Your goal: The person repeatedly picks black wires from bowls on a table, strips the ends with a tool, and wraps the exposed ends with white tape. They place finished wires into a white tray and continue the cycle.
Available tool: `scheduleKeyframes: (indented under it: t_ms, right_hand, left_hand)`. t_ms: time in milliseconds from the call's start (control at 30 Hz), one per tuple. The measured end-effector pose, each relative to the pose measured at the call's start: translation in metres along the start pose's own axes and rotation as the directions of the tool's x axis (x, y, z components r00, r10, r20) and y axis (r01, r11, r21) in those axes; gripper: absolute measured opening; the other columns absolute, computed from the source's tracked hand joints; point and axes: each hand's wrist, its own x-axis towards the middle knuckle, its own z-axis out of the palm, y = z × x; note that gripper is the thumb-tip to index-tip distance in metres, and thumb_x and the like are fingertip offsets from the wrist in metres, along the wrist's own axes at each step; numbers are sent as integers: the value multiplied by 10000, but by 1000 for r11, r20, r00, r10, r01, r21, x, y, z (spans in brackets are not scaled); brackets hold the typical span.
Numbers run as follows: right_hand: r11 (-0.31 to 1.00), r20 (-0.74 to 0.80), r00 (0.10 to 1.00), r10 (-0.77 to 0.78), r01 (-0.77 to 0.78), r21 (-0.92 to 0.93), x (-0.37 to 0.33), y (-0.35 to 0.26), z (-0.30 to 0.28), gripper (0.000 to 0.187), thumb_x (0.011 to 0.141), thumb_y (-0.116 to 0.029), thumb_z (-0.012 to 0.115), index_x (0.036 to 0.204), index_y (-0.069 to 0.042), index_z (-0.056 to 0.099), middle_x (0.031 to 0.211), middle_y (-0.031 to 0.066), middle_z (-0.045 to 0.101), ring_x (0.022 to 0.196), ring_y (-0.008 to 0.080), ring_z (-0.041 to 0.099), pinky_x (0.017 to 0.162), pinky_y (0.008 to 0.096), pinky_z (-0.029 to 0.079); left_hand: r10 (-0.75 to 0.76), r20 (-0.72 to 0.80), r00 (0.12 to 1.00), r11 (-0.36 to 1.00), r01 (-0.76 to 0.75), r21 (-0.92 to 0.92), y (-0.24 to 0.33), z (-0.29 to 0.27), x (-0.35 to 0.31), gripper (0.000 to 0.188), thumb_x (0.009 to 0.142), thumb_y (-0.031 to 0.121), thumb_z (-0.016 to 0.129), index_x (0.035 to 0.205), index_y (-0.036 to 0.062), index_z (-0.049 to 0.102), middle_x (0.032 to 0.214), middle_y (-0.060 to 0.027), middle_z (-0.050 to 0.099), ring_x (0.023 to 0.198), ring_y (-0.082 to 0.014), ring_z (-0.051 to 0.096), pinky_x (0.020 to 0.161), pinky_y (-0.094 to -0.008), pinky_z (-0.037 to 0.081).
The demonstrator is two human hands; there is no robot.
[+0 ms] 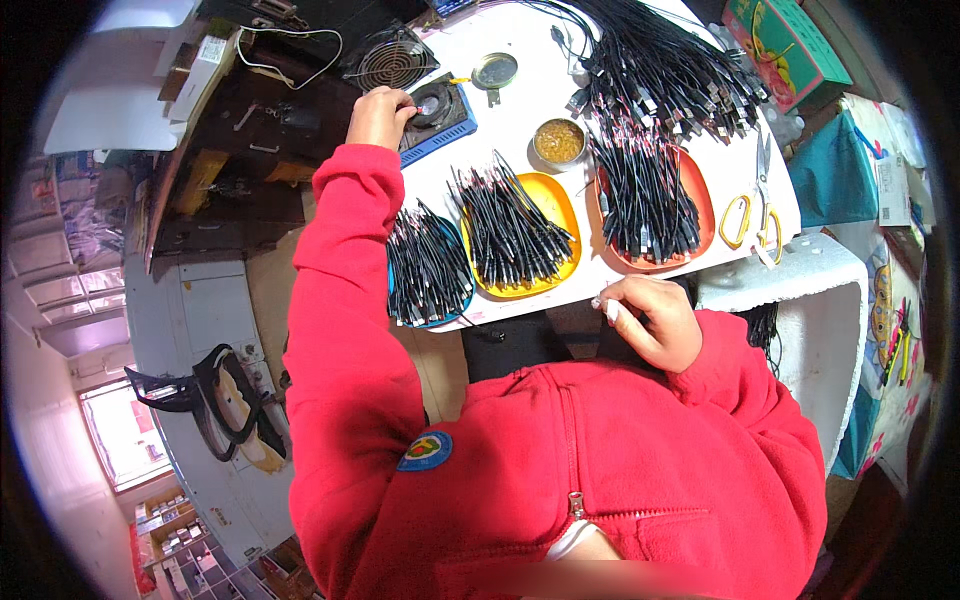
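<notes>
My left hand (382, 118) reaches to the far left of the table, its fingers pinched beside the round dark pot of a blue-sided device (440, 140). A small reddish-white bit shows at the fingertips, too small to name. My right hand (652, 320) is curled closed at the table's front edge, with white patches at the thumb and fingertip; whatever it holds is hidden. Between the hands, short black cables fill a blue tray (462, 310), a yellow tray (562, 205) and an orange-red tray (703, 185). Red and white wire ends show on several cables.
A tin of amber bits (559, 143) and a small round metal dish (494, 72) stand behind the trays. Far right lie a big heap of black cables (670, 75) and scissors (763, 205). A fan grille (390, 65) stands far left; a white foam box (840, 290) adjoins the right edge.
</notes>
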Motion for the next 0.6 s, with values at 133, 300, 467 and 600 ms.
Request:
scheduleKeyframes:
  t_ms: [133,300,467,600]
  right_hand:
    - [1000,-16,1000,3,-3,-10,2,2,-2,94,868,-81,569,907,-10,617,771,133,611,718,293,612,656,347,480]
    - [1000,-6,1000,6,-6,-9,4,4,-5,85,865,-78,569,899,-14,614,770,131,610,717,297,612,652,351,478]
    - [1000,-4,1000,-10,10,-24,4,6,-7,76,866,-69,564,895,-14,609,773,127,611,716,295,615,656,351,480]
    - [1000,-25,1000,-18,18,-20,2,5,-7,80,866,-68,564,906,-14,609,774,126,611,719,291,619,661,347,483]
  left_hand:
    - [-3,82,997,997,-3,71,-4,5,10,99,760,89,710,831,20,702,847,-174,650,855,-334,636,783,-409,500]
    - [55,147,988,985,-77,153,-7,9,19,113,750,78,717,837,10,697,840,-171,655,816,-334,640,741,-392,499]
    - [38,217,975,974,-85,211,-10,12,26,115,743,82,720,833,14,693,840,-174,649,815,-347,631,738,-413,493]
    - [24,227,974,973,-74,218,-10,16,28,125,743,86,719,838,11,691,840,-180,645,816,-356,626,737,-425,488]
